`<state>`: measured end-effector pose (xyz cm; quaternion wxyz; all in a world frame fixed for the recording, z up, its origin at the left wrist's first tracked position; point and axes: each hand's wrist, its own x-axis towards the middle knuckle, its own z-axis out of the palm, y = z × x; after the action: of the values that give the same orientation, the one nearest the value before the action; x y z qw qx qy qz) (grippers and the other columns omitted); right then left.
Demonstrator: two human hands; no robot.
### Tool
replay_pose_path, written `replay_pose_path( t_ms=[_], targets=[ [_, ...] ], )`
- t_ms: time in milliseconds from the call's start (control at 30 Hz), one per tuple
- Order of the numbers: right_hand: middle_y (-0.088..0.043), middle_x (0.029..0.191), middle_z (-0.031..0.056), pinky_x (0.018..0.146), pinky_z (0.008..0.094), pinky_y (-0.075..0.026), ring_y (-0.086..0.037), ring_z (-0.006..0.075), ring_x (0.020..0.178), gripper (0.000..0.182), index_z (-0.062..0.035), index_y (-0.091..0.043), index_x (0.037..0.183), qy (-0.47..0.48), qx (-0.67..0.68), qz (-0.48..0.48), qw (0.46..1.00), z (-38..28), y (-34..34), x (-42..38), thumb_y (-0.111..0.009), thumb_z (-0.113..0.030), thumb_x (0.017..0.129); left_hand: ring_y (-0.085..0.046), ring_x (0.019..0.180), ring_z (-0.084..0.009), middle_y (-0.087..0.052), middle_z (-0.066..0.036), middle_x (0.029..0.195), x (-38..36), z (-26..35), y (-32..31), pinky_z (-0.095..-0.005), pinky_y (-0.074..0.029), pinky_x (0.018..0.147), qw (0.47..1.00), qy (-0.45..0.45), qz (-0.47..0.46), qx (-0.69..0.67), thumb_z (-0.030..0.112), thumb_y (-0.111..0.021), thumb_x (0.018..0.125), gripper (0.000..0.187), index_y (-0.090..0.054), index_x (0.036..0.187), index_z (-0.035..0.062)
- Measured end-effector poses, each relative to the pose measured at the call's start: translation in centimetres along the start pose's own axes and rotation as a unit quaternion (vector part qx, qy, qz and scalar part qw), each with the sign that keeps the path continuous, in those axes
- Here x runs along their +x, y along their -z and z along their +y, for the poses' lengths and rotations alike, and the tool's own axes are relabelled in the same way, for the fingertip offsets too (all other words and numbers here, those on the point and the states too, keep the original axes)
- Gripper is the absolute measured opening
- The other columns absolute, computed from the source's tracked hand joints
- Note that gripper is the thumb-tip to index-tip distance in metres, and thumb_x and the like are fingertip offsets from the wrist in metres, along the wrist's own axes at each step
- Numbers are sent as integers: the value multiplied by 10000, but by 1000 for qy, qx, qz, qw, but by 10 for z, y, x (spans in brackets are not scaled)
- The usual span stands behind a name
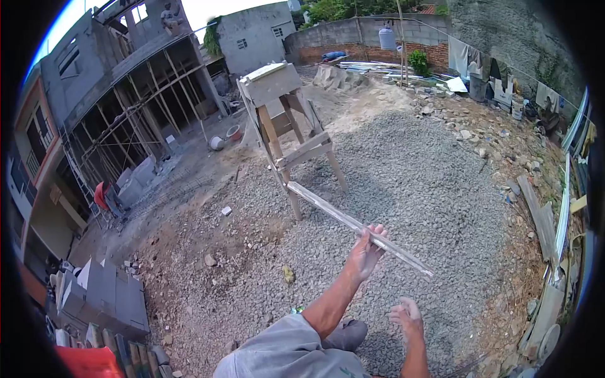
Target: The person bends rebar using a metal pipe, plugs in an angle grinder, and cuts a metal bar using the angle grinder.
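Wooden strip (328,208) above gravel (435,183), far end near wooden stand (274,87) | held in left hand (365,255), with fingers clamped around it | right hand (408,319) with fingers apart | probably light and stiff, maybe splintery; best gripped near middle

The supporting surface is outdoor ground (183,271), with a wooden stand (277,89) upright on its legs as the reference point. A layer of grey gravel (435,183) covers the area right of the stand and in front of it. Left of the stand, a whitish bucket (217,143) lies tipped beside a reddish basin (234,133). Forward and left are a pale block fragment (226,211) and, much farther out, stacked grey blocks (116,296). In front lies a small yellowish lump (288,274). Behind the stand are a sandy mound (337,78) and long pale lengths of material (373,67). Far right, weathered planks (534,211) border scattered rubble (466,134).
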<state>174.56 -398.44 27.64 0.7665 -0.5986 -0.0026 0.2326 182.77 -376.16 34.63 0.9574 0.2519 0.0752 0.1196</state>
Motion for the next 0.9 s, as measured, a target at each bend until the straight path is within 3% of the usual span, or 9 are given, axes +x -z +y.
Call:
replay_pose_path(
  t_ms=[67,100,167,267,300,367,500,867,900],
  targets=[
    [-634,906,147,618,278,-527,-633,187,734,400,6,-475,1188,-17,-76,-50,996,-14,-27,47,-607,-221,886,-515,1167,-252,-490,-128,1308,17,48,2,-434,-417,1001,998,-38,-12,49,326,-577,917,403,-424,1210,95],
    [-639,906,143,615,277,-527,-633,182,728,378,7,-489,1172,-31,-107,-67,991,-17,-39,69,-608,-208,886,-532,1142,-245,-524,-125,1269,26,72,-1,-453,-413,1008,997,-47,9,56,239,-609,905,386,-429,1216,98],
    [-650,868,118,612,274,-526,-637,168,725,297,13,-543,1098,-63,-210,-71,973,-17,-61,102,-617,-172,878,-548,1121,-241,-548,-126,1241,47,120,-4,-447,-424,998,992,-99,41,66,221,-615,903,385,-432,1215,91],
    [-652,866,123,610,272,-524,-644,173,718,261,13,-566,1053,-64,-251,-89,962,-12,-79,130,-620,-170,876,-589,1056,-230,-589,-129,1187,62,184,-11,-423,-470,950,978,-178,81,67,218,-626,897,369,-457,1190,69],
    [-659,861,130,604,283,-534,-652,185,697,246,14,-573,1048,-97,-195,-71,973,-21,-88,127,-615,-158,877,-597,1040,-229,-595,-127,1178,63,201,-13,-419,-480,937,974,-198,94,63,221,-630,894,367,-463,1182,66],
    [-663,844,134,589,295,-542,-657,192,683,223,18,-586,1025,-142,-210,-72,965,-22,-92,131,-614,-144,875,-621,984,-221,-625,-115,1112,59,227,-22,-412,-503,897,963,-234,115,66,237,-649,882,360,-486,1154,67],
    [-668,805,140,556,316,-553,-659,202,649,181,28,-610,973,-193,-276,-119,934,-8,-86,147,-616,-117,864,-622,992,-236,-639,-119,1092,54,261,-20,-412,-514,877,948,-264,164,72,250,-669,863,314,-530,1101,100],
    [-664,768,125,551,297,-536,-651,179,629,177,38,-619,951,-193,-349,-206,894,-34,-112,260,-611,-111,855,-640,916,-214,-629,-121,1093,50,297,15,-382,-559,805,913,-315,246,81,206,-674,862,351,-488,1118,54],
    [-663,765,126,552,296,-535,-650,178,627,176,36,-620,949,-187,-362,-219,887,-32,-112,276,-610,-111,855,-639,972,-259,-633,-157,1103,53,298,23,-436,-522,871,907,-318,260,89,217,-681,854,324,-507,1091,80]
  ],
)
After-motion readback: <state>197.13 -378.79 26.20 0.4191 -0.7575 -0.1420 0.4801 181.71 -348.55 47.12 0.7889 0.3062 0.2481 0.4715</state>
